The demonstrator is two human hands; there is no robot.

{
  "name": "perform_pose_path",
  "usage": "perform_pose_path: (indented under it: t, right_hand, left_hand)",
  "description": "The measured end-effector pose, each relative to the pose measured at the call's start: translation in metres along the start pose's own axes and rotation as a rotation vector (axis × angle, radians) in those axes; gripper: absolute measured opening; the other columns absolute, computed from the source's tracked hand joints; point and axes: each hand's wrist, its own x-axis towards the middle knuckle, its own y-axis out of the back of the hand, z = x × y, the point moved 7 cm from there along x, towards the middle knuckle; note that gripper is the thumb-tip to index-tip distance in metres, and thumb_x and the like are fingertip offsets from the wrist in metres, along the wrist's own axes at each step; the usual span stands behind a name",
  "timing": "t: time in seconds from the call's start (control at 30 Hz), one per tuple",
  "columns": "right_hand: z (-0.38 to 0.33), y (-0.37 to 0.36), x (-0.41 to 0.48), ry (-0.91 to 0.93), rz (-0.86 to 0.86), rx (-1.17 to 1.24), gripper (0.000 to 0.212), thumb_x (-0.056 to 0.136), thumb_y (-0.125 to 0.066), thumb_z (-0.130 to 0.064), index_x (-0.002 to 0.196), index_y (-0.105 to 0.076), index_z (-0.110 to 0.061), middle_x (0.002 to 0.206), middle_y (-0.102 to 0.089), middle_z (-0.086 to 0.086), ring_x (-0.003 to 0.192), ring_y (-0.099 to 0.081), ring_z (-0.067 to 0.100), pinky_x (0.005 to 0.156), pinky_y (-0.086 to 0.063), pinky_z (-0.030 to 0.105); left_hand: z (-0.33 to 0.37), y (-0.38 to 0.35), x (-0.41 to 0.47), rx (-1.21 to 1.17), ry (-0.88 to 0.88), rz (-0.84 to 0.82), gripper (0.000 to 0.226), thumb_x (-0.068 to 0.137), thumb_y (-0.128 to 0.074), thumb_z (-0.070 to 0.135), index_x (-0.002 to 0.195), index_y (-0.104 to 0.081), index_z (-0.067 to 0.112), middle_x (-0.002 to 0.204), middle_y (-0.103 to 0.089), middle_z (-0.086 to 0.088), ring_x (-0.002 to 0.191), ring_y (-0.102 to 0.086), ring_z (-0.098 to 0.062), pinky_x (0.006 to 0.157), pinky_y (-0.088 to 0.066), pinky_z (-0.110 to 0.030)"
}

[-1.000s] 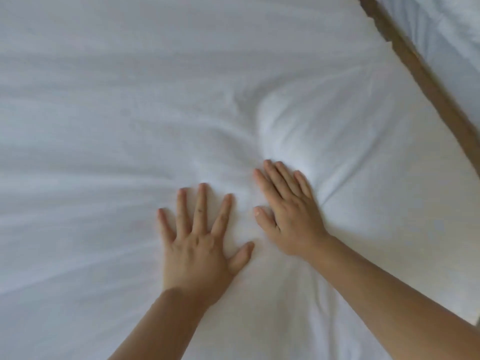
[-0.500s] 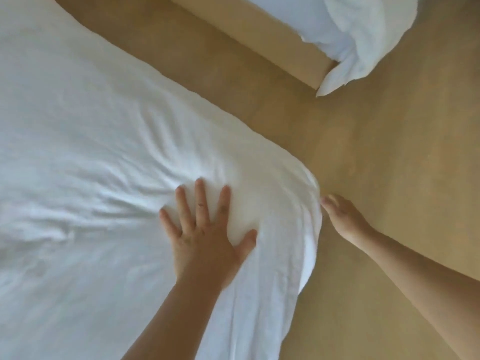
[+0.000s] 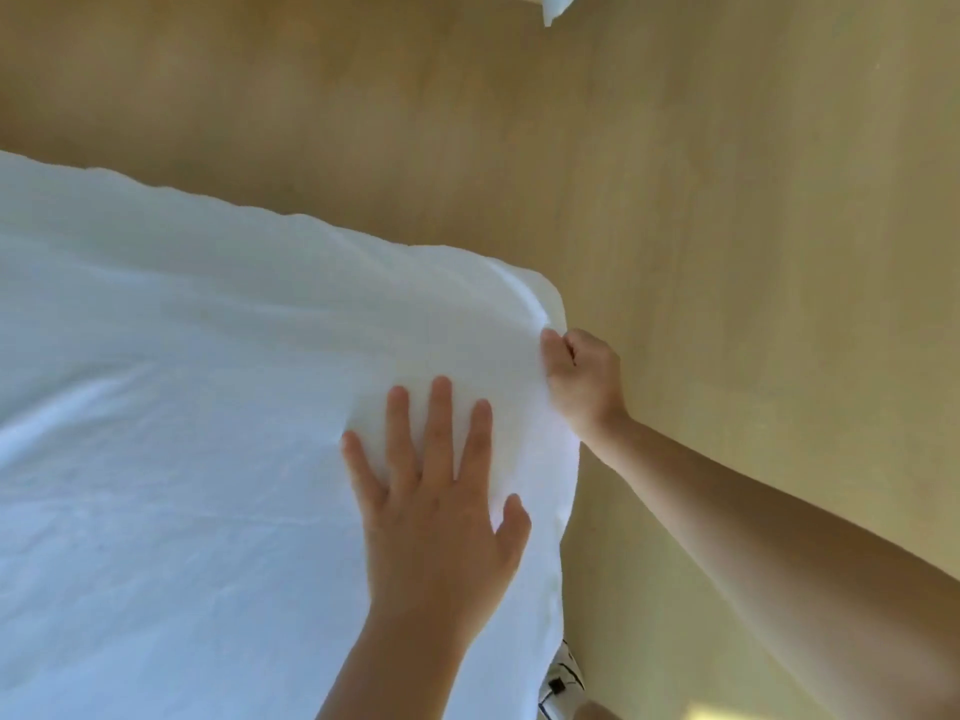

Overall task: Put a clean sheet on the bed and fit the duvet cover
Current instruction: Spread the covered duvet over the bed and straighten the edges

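- Since half a second back, the right hand (image 3: 582, 376) has come in from just off the edge and now pinches the cloth at the corner (image 3: 540, 304). The view has swung, so more floor (image 3: 727, 200) shows.
- Left hand (image 3: 441, 511) stayed put: flat, fingers spread, palm down on the duvet cover (image 3: 208, 407) just inside that corner.
- Right hand is fisted, thumb and curled fingers nipping the white edge. Its fingertips are hidden in the fold.
- Duvet cover lies white and puffy across the bed, filling the left and middle of the view, with its corner over the floor.
- Step, my guess: seating the filling into this corner and squaring it.
- To do it well I'd keep the left palm as the anchor and pull outward along the diagonal with the right, not upward. Small tugs, then smooth toward the edge.
- Risk: gripping only the outer layer would leave the corner limp.
- Scrap of white cloth (image 3: 553, 7) at the top edge, well apart.
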Motion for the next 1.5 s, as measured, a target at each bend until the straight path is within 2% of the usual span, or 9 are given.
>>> perform_pose_path:
  t: [0.27, 0.37, 0.6, 0.83, 0.97, 1.13, 1.27, 1.37, 1.5]
  right_hand:
    - [0.078, -0.058, -0.012, -0.692, -0.294, 0.369, 0.049, 0.093, -0.050, -0.048, 0.124, -0.044, -0.011, 0.118, -0.048, 0.010, 0.113, -0.051, 0.030, 0.103, -0.040, 0.045]
    - [0.081, -0.047, -0.001, -0.541, -0.213, 0.227, 0.020, 0.099, -0.043, -0.024, 0.089, -0.050, -0.008, 0.089, -0.052, 0.011, 0.089, -0.050, 0.026, 0.083, -0.042, 0.034]
    - [0.066, -0.003, 0.029, -0.166, -0.111, -0.337, 0.047, 0.102, -0.022, -0.035, 0.061, -0.035, -0.018, 0.067, -0.046, 0.000, 0.071, -0.047, 0.024, 0.065, -0.032, 0.031]
    - [0.110, 0.027, 0.043, -0.317, 0.093, -0.291, 0.055, 0.102, -0.030, -0.028, 0.052, -0.040, -0.009, 0.062, -0.045, 0.013, 0.071, -0.048, 0.028, 0.061, -0.026, 0.030]
    - [0.131, 0.001, 0.052, -0.459, -0.037, -0.353, 0.050, 0.101, -0.032, -0.033, 0.103, -0.063, 0.006, 0.108, -0.062, 0.026, 0.102, -0.058, 0.038, 0.077, -0.041, 0.034]
    - [0.127, -0.045, 0.021, -0.872, -0.157, 0.429, 0.053, 0.097, -0.036, -0.049, 0.124, -0.056, -0.008, 0.107, -0.061, 0.010, 0.102, -0.060, 0.030, 0.092, -0.049, 0.039]
    - [0.124, -0.047, -0.067, -0.851, -0.467, 0.649, 0.038, 0.100, -0.036, -0.045, 0.105, -0.062, -0.017, 0.085, -0.067, 0.002, 0.083, -0.063, 0.024, 0.074, -0.053, 0.035]
    - [0.133, -0.039, -0.097, -0.817, -0.254, 0.643, 0.028, 0.097, -0.046, -0.011, 0.074, -0.062, -0.013, 0.057, -0.061, -0.001, 0.059, -0.058, 0.021, 0.052, -0.048, 0.023]
    - [0.155, -0.017, -0.079, -0.664, 0.048, 0.221, 0.047, 0.100, -0.040, -0.034, 0.061, -0.046, -0.009, 0.057, -0.042, 0.002, 0.055, -0.041, 0.018, 0.056, -0.033, 0.029]
  left_hand:
    - [0.002, 0.000, -0.004, 0.088, -0.054, 0.066, 0.061, 0.075, -0.046, 0.042, 0.130, -0.058, 0.017, 0.142, -0.045, -0.018, 0.134, -0.026, -0.040, 0.106, -0.012, -0.062]
    - [0.002, -0.002, -0.004, 0.092, -0.053, 0.104, 0.061, 0.075, -0.046, 0.041, 0.129, -0.059, 0.016, 0.141, -0.046, -0.019, 0.133, -0.026, -0.040, 0.106, -0.010, -0.062]
    - [0.000, -0.008, -0.005, 0.121, -0.060, 0.135, 0.062, 0.075, -0.049, 0.043, 0.133, -0.049, 0.021, 0.145, -0.037, -0.014, 0.136, -0.025, -0.040, 0.109, -0.007, -0.059]
    - [0.002, -0.011, -0.003, 0.131, -0.055, 0.111, 0.064, 0.073, -0.049, 0.043, 0.133, -0.043, 0.024, 0.144, -0.031, -0.011, 0.135, -0.023, -0.040, 0.109, -0.007, -0.059]
    - [0.001, -0.017, -0.003, 0.141, -0.064, 0.099, 0.064, 0.073, -0.049, 0.043, 0.134, -0.040, 0.026, 0.145, -0.028, -0.010, 0.135, -0.022, -0.038, 0.110, -0.005, -0.057]
    - [0.000, -0.018, -0.002, 0.125, -0.068, 0.110, 0.063, 0.073, -0.050, 0.041, 0.132, -0.047, 0.021, 0.144, -0.040, -0.017, 0.133, -0.024, -0.040, 0.108, -0.006, -0.058]
    - [0.000, -0.016, -0.003, 0.105, -0.061, 0.111, 0.063, 0.072, -0.050, 0.040, 0.131, -0.054, 0.018, 0.140, -0.046, -0.022, 0.132, -0.024, -0.040, 0.107, -0.007, -0.058]
    - [-0.001, -0.019, -0.003, 0.101, -0.072, 0.122, 0.064, 0.074, -0.049, 0.043, 0.134, -0.043, 0.022, 0.144, -0.037, -0.017, 0.133, -0.022, -0.039, 0.108, -0.005, -0.057]
    - [-0.002, -0.022, -0.005, 0.100, -0.099, 0.138, 0.063, 0.075, -0.049, 0.044, 0.134, -0.042, 0.022, 0.144, -0.028, -0.013, 0.134, -0.021, -0.040, 0.108, -0.005, -0.058]
